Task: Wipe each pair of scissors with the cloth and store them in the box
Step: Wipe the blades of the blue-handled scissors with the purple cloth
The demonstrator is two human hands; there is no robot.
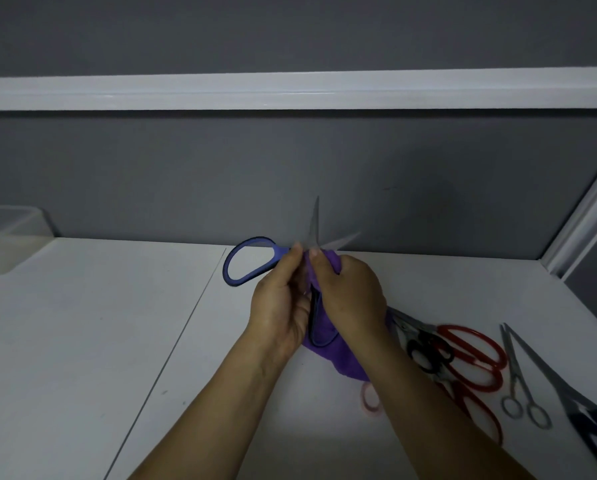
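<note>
My left hand [279, 303] grips a pair of blue-handled scissors [252, 263] near the pivot. The blades are spread apart and point up and away. My right hand [350, 294] holds a purple cloth [328, 348] bunched round the base of the blades, and the cloth hangs down under both hands. A translucent box [9, 237] stands at the far left edge of the white table [82, 341].
Several more scissors lie on the table at the right: a black-handled pair [425, 351], red-handled pairs [474, 358], a small all-metal pair [519, 382], a dark-handled pair [588, 420] near the edge, and a pink handle [370, 400] under my right forearm. A grey partition wall stands behind.
</note>
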